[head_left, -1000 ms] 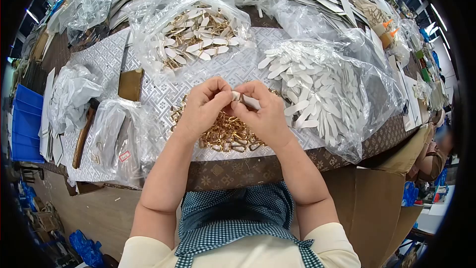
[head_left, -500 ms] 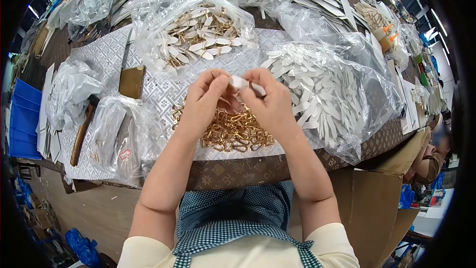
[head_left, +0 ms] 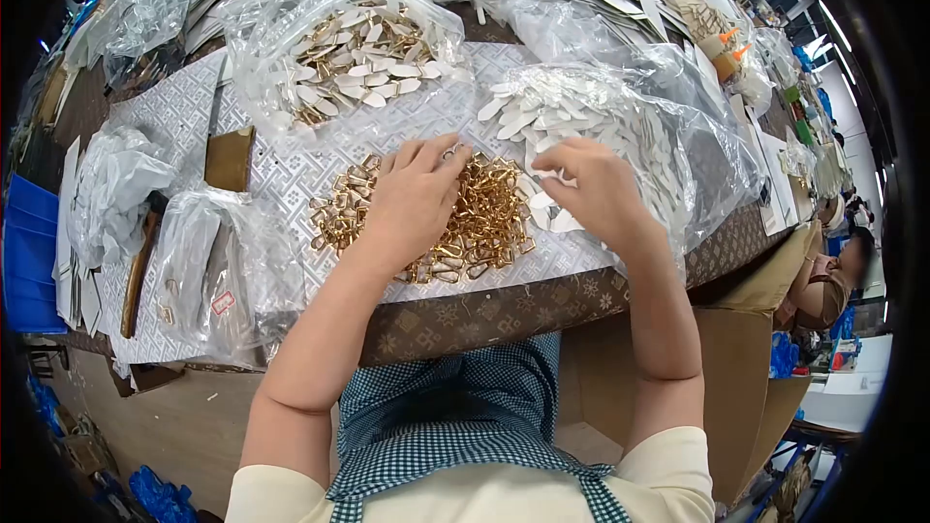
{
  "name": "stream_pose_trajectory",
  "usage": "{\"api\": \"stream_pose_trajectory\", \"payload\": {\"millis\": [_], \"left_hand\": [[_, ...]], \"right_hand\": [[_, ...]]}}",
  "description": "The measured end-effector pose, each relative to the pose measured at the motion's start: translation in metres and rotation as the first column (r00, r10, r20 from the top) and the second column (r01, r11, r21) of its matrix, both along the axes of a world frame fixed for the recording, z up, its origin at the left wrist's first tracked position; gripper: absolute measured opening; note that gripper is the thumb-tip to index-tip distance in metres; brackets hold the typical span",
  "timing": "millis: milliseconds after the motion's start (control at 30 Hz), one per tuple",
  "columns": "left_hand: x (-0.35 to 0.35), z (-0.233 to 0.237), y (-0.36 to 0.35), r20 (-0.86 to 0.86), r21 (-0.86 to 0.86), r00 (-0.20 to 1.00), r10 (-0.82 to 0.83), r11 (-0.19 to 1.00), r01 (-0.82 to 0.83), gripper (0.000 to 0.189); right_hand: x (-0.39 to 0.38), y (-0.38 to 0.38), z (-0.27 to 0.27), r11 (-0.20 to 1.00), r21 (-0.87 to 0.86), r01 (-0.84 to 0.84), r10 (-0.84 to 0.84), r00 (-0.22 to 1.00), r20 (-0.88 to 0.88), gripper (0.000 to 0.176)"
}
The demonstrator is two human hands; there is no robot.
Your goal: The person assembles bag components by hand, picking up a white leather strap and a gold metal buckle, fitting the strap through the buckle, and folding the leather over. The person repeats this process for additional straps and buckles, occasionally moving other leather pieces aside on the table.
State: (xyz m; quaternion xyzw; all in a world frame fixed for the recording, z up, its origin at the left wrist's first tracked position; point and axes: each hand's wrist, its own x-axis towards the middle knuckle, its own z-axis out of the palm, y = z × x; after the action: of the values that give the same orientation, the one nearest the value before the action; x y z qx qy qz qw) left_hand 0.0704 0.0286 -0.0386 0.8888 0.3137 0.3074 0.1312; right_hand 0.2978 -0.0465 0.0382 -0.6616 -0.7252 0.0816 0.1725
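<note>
My left hand [head_left: 417, 194] lies palm down on a pile of gold-coloured metal clasps [head_left: 475, 242], its fingers slightly apart among the pieces; what is beneath its palm is hidden. To the right, my right hand [head_left: 601, 189] hovers at the near-left edge of a heap of white flat tabs [head_left: 649, 145]. Its fingers are bent, with a gap between thumb and forefinger, and nothing shows in them. A few loose white tabs [head_left: 544, 211] lie just below its fingertips, beside the clasps. Beyond both hands, a clear plastic bag [head_left: 257, 68] contains white tabs fitted with gold clasps [head_left: 373, 68].
On the left are a hammer [head_left: 141, 266], a brown block [head_left: 230, 159], plastic-wrapped strips [head_left: 218, 266] and a blue bin [head_left: 29, 257]. White sheets [head_left: 615, 0] are stacked at the back. A cardboard box [head_left: 697, 378] stands below the table's right edge; a person [head_left: 828, 286] sits beyond.
My hands have moved apart from the white tab they held together. The left came down onto the clasps, the right moved right to the tabs. The view has shifted slightly.
</note>
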Motion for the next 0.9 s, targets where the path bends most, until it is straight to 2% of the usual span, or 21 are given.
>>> {"api": "stream_pose_trajectory", "payload": {"millis": [33, 67, 267, 367, 400, 433, 467, 533, 567, 600, 667, 700, 767, 800, 867, 900], "left_hand": [[0.001, -0.002, 0.000, -0.040, 0.041, 0.999, -0.002, 0.999, 0.004, 0.034], [0.002, -0.003, 0.000, -0.061, 0.037, 0.998, 0.007, 0.999, -0.005, 0.030], [-0.001, -0.001, 0.004, 0.018, -0.133, 0.999, 0.031, 0.991, -0.028, 0.023], [-0.004, -0.002, 0.004, 0.072, -0.235, 0.996, 0.048, 0.971, -0.030, 0.018], [-0.004, -0.002, 0.004, 0.100, -0.276, 0.993, 0.058, 0.961, -0.029, 0.017], [-0.004, 0.000, 0.004, 0.158, -0.361, 0.984, 0.086, 0.932, -0.024, 0.015], [-0.006, 0.005, 0.004, 0.211, -0.443, 0.970, 0.119, 0.897, -0.014, 0.013], [-0.008, 0.002, 0.005, 0.377, -0.575, 0.904, 0.202, 0.816, 0.058, 0.011], [-0.009, 0.003, 0.007, 0.448, -0.697, 0.855, 0.263, 0.702, 0.149, 0.013], [-0.011, 0.006, 0.008, 0.500, -0.784, 0.797, 0.338, 0.567, 0.252, 0.015], [-0.014, 0.016, 0.007, 0.555, -0.812, 0.729, 0.400, 0.449, 0.372, 0.019], [-0.014, 0.014, 0.008, 0.594, -0.799, 0.676, 0.435, 0.412, 0.437, 0.019], [-0.016, 0.011, 0.010, 0.646, -0.762, 0.596, 0.477, 0.352, 0.544, 0.018], [-0.016, 0.012, 0.011, 0.658, -0.748, 0.570, 0.492, 0.341, 0.569, 0.017], [-0.018, 0.010, 0.012, 0.680, -0.718, 0.520, 0.517, 0.327, 0.615, 0.015], [-0.019, 0.010, 0.014, 0.693, -0.701, 0.493, 0.526, 0.331, 0.632, 0.015]], "right_hand": [[0.005, -0.010, -0.017, 0.994, 0.098, -0.053, 0.043, 0.994, 0.104, 0.018], [0.007, -0.017, -0.028, 0.994, 0.106, -0.033, 0.020, 0.993, 0.119, 0.020], [0.006, -0.029, -0.045, 0.976, 0.217, -0.008, -0.019, 0.992, 0.123, 0.017], [0.004, -0.025, -0.045, 0.938, 0.345, -0.004, -0.030, 0.995, 0.093, 0.012], [0.001, -0.023, -0.044, 0.962, 0.251, 0.105, -0.053, 0.977, -0.205, 0.010], [-0.005, -0.020, -0.043, 0.975, 0.128, 0.179, -0.097, 0.871, -0.481, 0.010], [-0.012, -0.016, -0.041, 0.977, -0.012, 0.212, -0.158, 0.687, -0.709, 0.011], [-0.025, -0.007, -0.031, 0.989, -0.091, 0.118, -0.130, 0.388, -0.913, 0.017], [-0.030, -0.001, -0.028, 0.992, -0.114, 0.058, -0.124, 0.215, -0.969, 0.020], [-0.034, 0.005, -0.028, 0.993, -0.111, 0.038, -0.116, 0.168, -0.979, 0.021], [-0.042, 0.016, -0.026, 0.996, -0.092, 0.018, -0.093, 0.087, -0.992, 0.022], [-0.050, 0.020, -0.027, 0.992, -0.074, 0.100, -0.089, 0.159, -0.983, 0.028], [-0.056, 0.027, -0.031, 0.997, -0.014, 0.071, -0.026, 0.164, -0.986, 0.036], [-0.062, 0.027, -0.030, 0.995, -0.037, 0.095, -0.053, 0.178, -0.983, 0.041], [-0.065, 0.028, -0.039, 0.995, -0.074, 0.069, -0.083, 0.156, -0.984, 0.037], [-0.066, 0.028, -0.047, 0.993, -0.105, 0.055, -0.111, 0.127, -0.986, 0.030]]}}
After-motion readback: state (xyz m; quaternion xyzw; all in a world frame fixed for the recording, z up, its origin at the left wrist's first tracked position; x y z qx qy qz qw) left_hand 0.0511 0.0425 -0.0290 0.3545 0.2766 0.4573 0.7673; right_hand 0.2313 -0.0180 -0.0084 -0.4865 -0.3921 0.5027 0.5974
